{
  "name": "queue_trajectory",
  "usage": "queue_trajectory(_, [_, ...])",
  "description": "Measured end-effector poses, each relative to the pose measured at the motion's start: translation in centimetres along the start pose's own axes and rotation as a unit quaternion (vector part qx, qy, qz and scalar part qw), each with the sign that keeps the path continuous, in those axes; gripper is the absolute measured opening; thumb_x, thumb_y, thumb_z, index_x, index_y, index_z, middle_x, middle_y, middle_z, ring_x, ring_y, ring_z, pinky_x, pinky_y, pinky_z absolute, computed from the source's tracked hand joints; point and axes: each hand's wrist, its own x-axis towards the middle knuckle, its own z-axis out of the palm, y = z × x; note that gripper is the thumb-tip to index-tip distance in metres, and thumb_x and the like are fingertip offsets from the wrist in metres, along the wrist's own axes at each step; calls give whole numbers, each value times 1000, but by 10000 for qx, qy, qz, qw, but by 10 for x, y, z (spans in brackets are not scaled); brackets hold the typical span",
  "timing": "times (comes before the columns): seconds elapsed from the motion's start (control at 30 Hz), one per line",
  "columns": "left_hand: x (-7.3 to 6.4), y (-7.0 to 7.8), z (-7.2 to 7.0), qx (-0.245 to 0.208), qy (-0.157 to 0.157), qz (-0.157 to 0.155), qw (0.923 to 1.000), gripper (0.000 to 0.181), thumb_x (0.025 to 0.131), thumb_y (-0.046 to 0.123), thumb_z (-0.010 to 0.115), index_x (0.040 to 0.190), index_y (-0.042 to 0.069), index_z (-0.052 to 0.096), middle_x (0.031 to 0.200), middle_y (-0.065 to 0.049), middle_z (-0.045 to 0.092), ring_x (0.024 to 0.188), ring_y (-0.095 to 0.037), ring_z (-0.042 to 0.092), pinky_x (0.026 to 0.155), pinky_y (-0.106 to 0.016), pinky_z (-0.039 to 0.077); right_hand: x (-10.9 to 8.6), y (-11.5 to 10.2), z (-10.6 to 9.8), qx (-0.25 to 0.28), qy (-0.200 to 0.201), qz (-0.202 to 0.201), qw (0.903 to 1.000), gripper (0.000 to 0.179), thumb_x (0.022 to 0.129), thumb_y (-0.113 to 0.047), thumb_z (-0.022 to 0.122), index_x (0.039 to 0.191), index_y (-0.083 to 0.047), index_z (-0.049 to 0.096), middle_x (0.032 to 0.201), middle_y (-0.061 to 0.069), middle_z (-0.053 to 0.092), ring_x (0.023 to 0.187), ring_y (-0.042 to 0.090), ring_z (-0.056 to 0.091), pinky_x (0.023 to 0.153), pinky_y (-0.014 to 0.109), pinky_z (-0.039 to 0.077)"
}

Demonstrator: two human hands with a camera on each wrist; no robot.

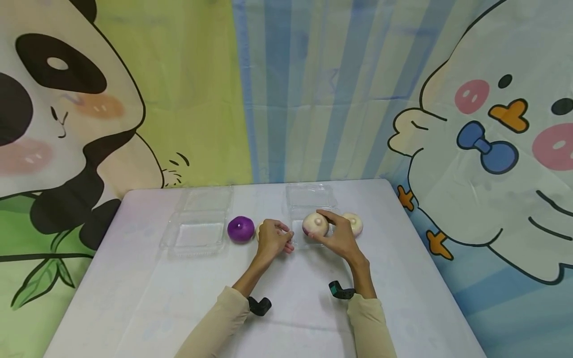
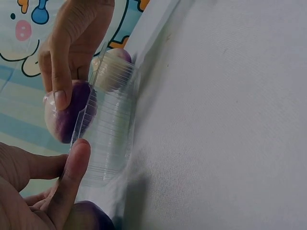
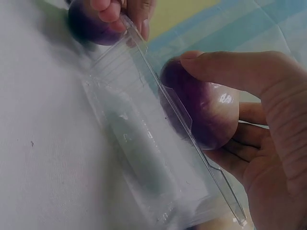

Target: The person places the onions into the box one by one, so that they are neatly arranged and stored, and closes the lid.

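Note:
My right hand (image 1: 341, 239) grips a purple-and-white turnip (image 1: 315, 224) above a clear plastic container (image 1: 310, 195) whose lid lies folded back. Thumb and fingers sit on opposite sides of the turnip, which is right at the container's rim in the right wrist view. At the container's left edge, my left hand (image 1: 274, 239) pinches the rim between thumb and fingers, as the left wrist view shows. Close by the left hand lie a purple turnip (image 1: 240, 229) and a pale one (image 1: 258, 230), mostly hidden behind that hand. Another pale turnip (image 1: 353, 224) rests to the container's right.
A second clear container (image 1: 193, 237) lies unfolded on the left of the white-covered table (image 1: 286, 318). Behind the table's far edge hangs a cartoon-printed curtain (image 1: 309, 99). Each wrist wears a small black camera.

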Motion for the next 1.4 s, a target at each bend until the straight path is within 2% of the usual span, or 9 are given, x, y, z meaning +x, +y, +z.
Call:
queue_trajectory(0.17, [0, 0, -1, 12, 42, -22, 10000, 11, 93, -7, 78, 100, -10, 70, 66, -21, 75, 45, -19, 72, 45, -36, 65, 3, -2, 5, 81, -111, -43, 9999, 74, 83, -25, 96, 146, -2, 66, 144, 17, 72, 133, 38, 69, 118, 64, 54])
queue_trajectory(0.37, [1, -1, 0, -13, 42, -14, 10000, 11, 93, -7, 78, 100, -11, 70, 65, -20, 75, 44, -16, 70, 45, -38, 65, 5, -4, 11, -5, -270, 65, 9996, 75, 83, -26, 96, 147, -1, 65, 144, 17, 73, 134, 36, 69, 120, 59, 54])
queue_trajectory(0.7, [0, 2, 0, -33, 33, -33, 10000, 10, 93, -9, 77, 100, -12, 71, 67, -24, 75, 43, -17, 70, 44, -37, 65, 12, -8, 15, -511, -586, 6, 9970, 75, 85, -32, 93, 146, 2, 65, 143, 20, 73, 133, 38, 70, 114, 60, 59])
queue_trajectory(0.9, [1, -1, -1, -128, -55, -12, 9999, 11, 92, -9, 76, 101, -14, 70, 67, -24, 75, 46, -21, 72, 45, -37, 65, 18, -9, 20, -676, -857, 93, 9940, 76, 85, -33, 93, 146, 1, 65, 144, 19, 72, 134, 37, 69, 117, 58, 57])
queue_trajectory(1.17, [1, -2, -1, -3, -29, -46, 10000, 9, 93, -8, 77, 99, -11, 71, 66, -20, 75, 45, -20, 72, 45, -36, 65, 20, -10, 23, -794, -1021, 267, 9912, 75, 84, -31, 94, 146, 1, 65, 144, 20, 72, 135, 39, 68, 119, 59, 55])
queue_trajectory(1.4, [2, 0, -1, -244, -75, -71, 9996, 9, 92, -11, 75, 99, -13, 70, 68, -25, 75, 46, -21, 72, 45, -37, 65, 23, -10, 22, -888, -1199, 197, 9886, 77, 85, -31, 95, 146, 3, 64, 145, 22, 70, 137, 40, 66, 119, 59, 55])
